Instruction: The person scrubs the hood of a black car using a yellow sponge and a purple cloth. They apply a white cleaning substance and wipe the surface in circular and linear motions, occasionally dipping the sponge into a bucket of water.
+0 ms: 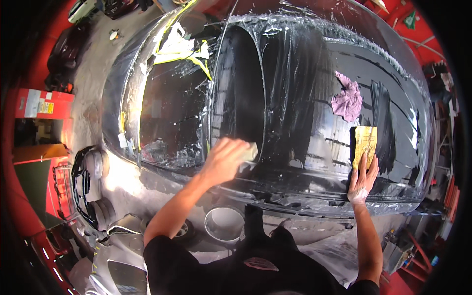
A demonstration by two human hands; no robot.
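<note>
A dark car's wet, glossy panel (295, 98) spreads before me, streaked with whitish residue. My left hand (227, 160) is closed round a small pale block (250, 152), partly hidden by the fingers, low over the panel near its near edge. Farther right, my right hand (363, 181) grips the lower end of a yellow printed sheet (365, 140) that looks like sandpaper. Its fingers lie over the sheet, against the panel, with white residue near the wrist. A crumpled purple cloth (347, 98) lies just beyond that sheet, beside dark wiped streaks (382, 113).
Torn masking paper with yellow tape (179, 49) clings to the car's left part. A pale bucket (224, 224) stands on the floor by my legs. Loose car parts, including a black-rimmed piece (81, 187) and a grey bumper-like panel (115, 255), sit at the left.
</note>
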